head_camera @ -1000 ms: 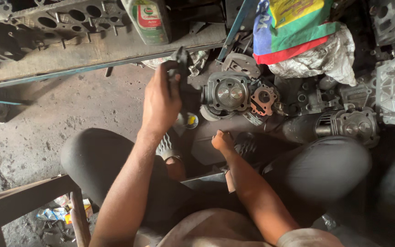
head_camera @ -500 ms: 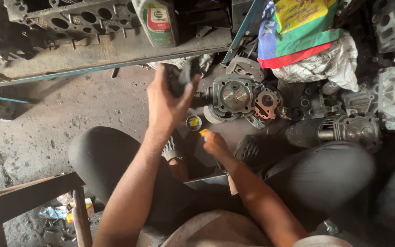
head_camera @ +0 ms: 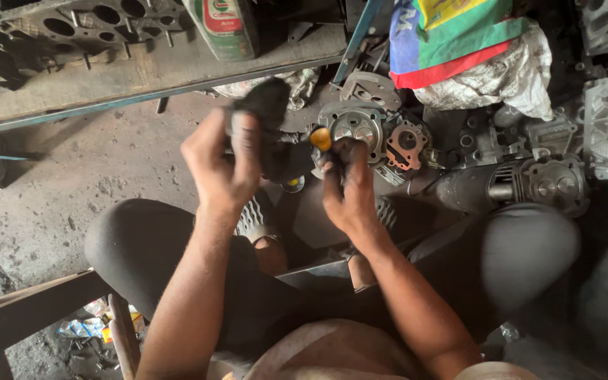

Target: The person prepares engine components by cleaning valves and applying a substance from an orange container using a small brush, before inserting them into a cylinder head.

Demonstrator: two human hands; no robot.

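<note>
We see left hand [head_camera: 221, 158] wrapped around dark, grimy metal part [head_camera: 270, 130], held above dusty floor [head_camera: 72, 190] — right hand [head_camera: 350, 184] gripping orange-handled tool [head_camera: 320, 139], tip at part. Grey round cylinder head [head_camera: 355, 127] just behind.

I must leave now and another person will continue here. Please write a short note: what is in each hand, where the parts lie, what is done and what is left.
Left hand: grips a dark, greasy engine part, held up in front of the knees.
Right hand: holds a tool with an orange handle against that part.
Nearby: cylinder head and gasket on the floor just beyond the hands; green oil can on the bench.
Done: part is off the floor, tool in place.
Left: cannot tell how far the work on the part is; the hands hide it.
</note>
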